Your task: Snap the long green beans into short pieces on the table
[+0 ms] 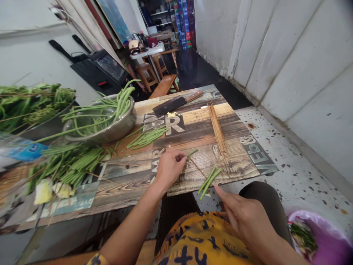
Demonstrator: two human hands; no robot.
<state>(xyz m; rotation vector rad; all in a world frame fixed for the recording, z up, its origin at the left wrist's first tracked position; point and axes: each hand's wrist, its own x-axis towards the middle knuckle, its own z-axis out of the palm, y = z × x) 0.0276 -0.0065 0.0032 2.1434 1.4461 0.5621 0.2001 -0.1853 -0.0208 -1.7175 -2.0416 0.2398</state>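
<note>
My right hand pinches the lower end of a thin bamboo skewer over the table's near edge. Two cut long bean pieces sit across that skewer, side by side. At the skewer's other end, my left hand has its fingers closed around another short bean piece. Whether the skewer tip touches this piece, I cannot tell. Beyond my left hand lies a small pile of cut long beans. A bundle of bare skewers rests on the table to the right.
A cleaver lies toward the table's far edge. On the left stand a metal bowl of long beans, a heap of skewered beans and a basin of greens. A purple bin is on the floor at right.
</note>
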